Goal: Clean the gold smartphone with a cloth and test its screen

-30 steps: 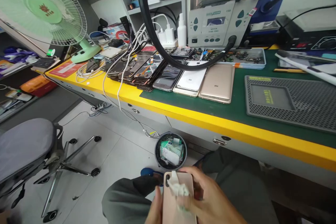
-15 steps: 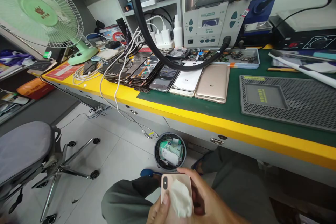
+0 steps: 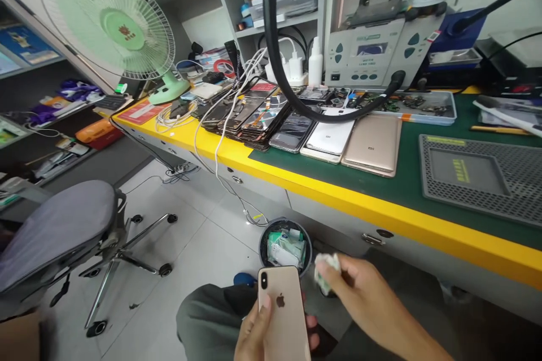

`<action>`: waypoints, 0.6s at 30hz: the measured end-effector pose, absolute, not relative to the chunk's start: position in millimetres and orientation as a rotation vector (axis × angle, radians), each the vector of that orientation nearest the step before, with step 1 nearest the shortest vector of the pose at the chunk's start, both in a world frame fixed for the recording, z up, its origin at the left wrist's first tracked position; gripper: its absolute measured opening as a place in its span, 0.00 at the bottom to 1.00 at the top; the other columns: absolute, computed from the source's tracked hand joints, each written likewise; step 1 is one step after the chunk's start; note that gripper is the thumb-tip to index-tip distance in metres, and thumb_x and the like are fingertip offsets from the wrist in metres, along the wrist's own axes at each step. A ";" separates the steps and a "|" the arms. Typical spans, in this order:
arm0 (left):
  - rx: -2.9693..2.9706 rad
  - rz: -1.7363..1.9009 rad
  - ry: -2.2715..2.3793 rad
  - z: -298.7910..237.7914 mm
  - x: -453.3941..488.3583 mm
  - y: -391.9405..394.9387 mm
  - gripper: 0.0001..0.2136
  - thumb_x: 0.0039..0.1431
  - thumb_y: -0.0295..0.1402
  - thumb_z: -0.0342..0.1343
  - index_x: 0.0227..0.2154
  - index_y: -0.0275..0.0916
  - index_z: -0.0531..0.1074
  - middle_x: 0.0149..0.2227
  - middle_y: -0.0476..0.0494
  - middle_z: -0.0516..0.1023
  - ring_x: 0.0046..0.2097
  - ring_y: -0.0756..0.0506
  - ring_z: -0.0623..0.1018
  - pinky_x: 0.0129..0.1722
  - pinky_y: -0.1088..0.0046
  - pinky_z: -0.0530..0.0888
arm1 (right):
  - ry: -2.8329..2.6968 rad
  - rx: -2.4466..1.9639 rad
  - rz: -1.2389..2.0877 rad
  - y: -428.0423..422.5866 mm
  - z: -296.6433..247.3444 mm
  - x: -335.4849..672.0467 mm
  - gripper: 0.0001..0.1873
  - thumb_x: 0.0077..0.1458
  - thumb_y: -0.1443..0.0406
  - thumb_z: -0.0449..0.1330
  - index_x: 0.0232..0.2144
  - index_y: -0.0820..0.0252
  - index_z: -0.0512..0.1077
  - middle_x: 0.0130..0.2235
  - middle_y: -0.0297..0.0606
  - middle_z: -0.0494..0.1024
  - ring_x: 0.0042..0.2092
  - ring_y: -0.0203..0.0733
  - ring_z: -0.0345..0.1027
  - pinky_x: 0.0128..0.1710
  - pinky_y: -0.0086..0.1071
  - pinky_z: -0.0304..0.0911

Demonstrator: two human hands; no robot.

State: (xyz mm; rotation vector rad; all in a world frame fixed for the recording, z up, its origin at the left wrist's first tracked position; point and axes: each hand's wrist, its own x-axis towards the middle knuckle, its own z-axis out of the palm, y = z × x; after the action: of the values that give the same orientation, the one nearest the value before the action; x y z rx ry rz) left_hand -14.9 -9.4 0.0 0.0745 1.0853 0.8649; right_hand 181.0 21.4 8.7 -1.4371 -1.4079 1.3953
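Observation:
A gold smartphone (image 3: pixel 286 316) with an Apple logo and a dual camera lies back side up in my left hand (image 3: pixel 254 330). The thumb rests on its back, and fingertips show along its right edge. To the right of the phone, my right hand (image 3: pixel 358 287) pinches a crumpled white tissue (image 3: pixel 327 272) between thumb and fingers, apart from the phone. Motion blurs the tissue a little. Beyond both hands, on the floor, stands a round trash bin (image 3: pixel 263 237) with green and white wrappers inside.
The yellow-edged workbench (image 3: pixel 322 190) carries stacked phones (image 3: pixel 372 144), a grey perforated mat (image 3: pixel 478 206), a parts tray (image 3: pixel 423 115) and a soldering station (image 3: pixel 372 56). A black cable (image 3: pixel 271 34) loops in front. A green fan (image 3: pixel 122 34) and a swivel chair (image 3: pixel 63 225) are at left.
The tissue has left the phone's back and is now balled in my right hand, off to the right. The Apple logo is uncovered. The camera view has shifted leftward.

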 end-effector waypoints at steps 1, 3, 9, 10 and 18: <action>0.080 0.890 1.101 -4.0 -14.9 -9.0 0.26 0.50 0.44 0.67 0.46 0.25 0.78 0.40 0.26 0.83 0.41 0.30 0.82 0.44 0.52 0.77 | -1.468 -1.382 1.516 17.5 12.4 178.1 0.29 0.67 0.46 0.50 0.25 0.60 0.70 0.25 0.34 0.72 0.27 0.38 0.64 0.26 0.27 0.56; 0.094 0.913 1.137 -10.9 -14.8 -8.3 0.27 0.50 0.45 0.68 0.46 0.26 0.78 0.40 0.27 0.83 0.42 0.31 0.82 0.45 0.57 0.77 | -1.585 -1.394 1.661 10.5 16.9 170.1 0.30 0.65 0.46 0.52 0.20 0.60 0.70 0.21 0.34 0.71 0.26 0.39 0.66 0.24 0.27 0.55; 0.059 0.865 1.141 -17.8 -15.4 -7.5 0.28 0.52 0.45 0.66 0.50 0.28 0.74 0.38 0.28 0.84 0.38 0.32 0.84 0.35 0.62 0.77 | -1.615 -1.481 1.679 9.6 3.9 161.9 0.29 0.65 0.49 0.54 0.19 0.61 0.67 0.24 0.37 0.79 0.27 0.42 0.73 0.25 0.28 0.55; 0.046 0.874 1.119 -17.2 -15.1 -7.5 0.29 0.53 0.45 0.65 0.51 0.27 0.73 0.39 0.26 0.84 0.37 0.32 0.84 0.35 0.61 0.77 | -1.583 -1.434 1.730 10.8 1.2 163.9 0.27 0.65 0.49 0.55 0.20 0.61 0.67 0.24 0.37 0.78 0.28 0.43 0.73 0.26 0.28 0.56; -0.039 0.862 1.088 -17.5 -12.7 -6.1 0.35 0.54 0.45 0.64 0.58 0.23 0.66 0.40 0.22 0.82 0.35 0.30 0.83 0.40 0.51 0.77 | -1.301 -1.343 1.669 18.1 -0.5 166.8 0.19 0.60 0.49 0.62 0.37 0.60 0.70 0.28 0.29 0.67 0.29 0.35 0.61 0.29 0.27 0.59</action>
State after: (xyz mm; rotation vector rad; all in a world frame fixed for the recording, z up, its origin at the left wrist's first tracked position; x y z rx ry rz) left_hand -12.7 -6.1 -17.5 -0.0385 1.0882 0.8617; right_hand 166.8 18.1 -0.5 -1.3429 -1.3010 1.6685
